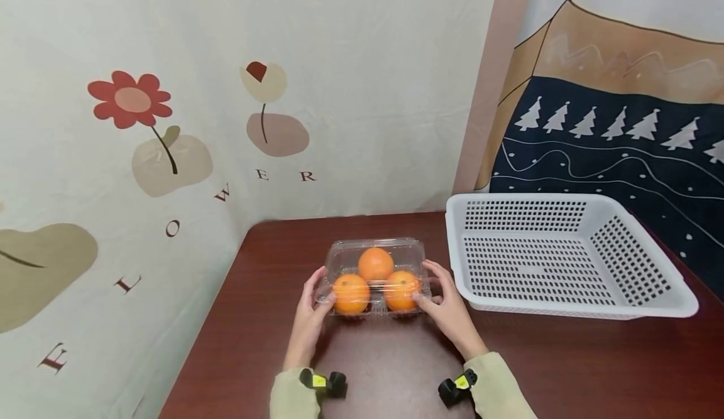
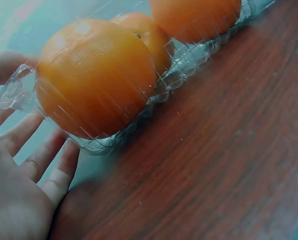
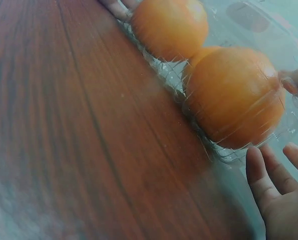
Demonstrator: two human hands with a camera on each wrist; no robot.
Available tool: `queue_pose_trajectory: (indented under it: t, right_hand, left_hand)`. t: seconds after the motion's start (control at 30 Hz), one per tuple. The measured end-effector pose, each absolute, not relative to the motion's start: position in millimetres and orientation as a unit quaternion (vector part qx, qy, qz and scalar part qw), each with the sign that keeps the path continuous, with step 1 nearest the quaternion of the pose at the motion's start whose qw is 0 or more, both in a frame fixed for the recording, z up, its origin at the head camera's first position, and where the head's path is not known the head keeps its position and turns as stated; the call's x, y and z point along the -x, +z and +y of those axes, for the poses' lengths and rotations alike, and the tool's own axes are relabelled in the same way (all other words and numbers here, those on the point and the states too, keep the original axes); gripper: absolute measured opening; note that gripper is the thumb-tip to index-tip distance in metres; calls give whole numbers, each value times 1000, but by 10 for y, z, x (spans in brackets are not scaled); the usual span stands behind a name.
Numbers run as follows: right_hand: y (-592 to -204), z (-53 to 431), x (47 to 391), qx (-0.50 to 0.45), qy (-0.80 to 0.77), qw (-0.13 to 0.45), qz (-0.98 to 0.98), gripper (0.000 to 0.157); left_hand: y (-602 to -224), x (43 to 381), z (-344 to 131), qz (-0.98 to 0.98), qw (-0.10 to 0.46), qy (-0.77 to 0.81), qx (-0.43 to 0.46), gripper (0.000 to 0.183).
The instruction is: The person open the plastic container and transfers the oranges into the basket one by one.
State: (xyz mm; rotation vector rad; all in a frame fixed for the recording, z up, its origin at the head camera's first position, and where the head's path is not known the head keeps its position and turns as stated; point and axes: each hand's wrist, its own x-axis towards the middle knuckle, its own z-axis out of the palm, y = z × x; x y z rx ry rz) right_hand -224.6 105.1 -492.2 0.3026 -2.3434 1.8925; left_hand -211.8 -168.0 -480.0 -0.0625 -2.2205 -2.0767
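Two hands at a dark wood table [image 1: 234, 325], head & wrist views. L hand [image 1: 308, 318]: grasping the L end of a transparent plastic container [image 1: 346, 257], thumb at the near side, fingers along the end. R hand [image 1: 449, 312]: grasping the opp. end likewise. The container thus lies betw. the two hands, w/ three oranges [image 1: 376, 264] inside (two by the thumbs, one behind); whether its base touches the table can't be told. Room L of the L hand: a stretch of table out to its L edge. Beyond the hands: a narrower strip, then the far edge, backed by a printed cloth [image 1: 367, 92]. R of the R hand: tight, the rim of a white basket [image 1: 455, 243] standing just beside the fingers. Nearer than both hands: more table, running betw. the wrists.
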Motion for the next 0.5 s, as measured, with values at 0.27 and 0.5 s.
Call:
queue_pose_trajectory:
  t: [0.27, 0.5]
  right_hand:
    - [-4977, 1061, 2273, -82, 631, 45, -770, 60]
    - [-5057, 1063, 2286, -78, 630, 54, -770, 59]
  left_hand:
    - [-4978, 2217, -1750, -735, 66, -675, 9, 54]
    - [-4988, 2212, -1751, -744, 71, -665, 9, 51]
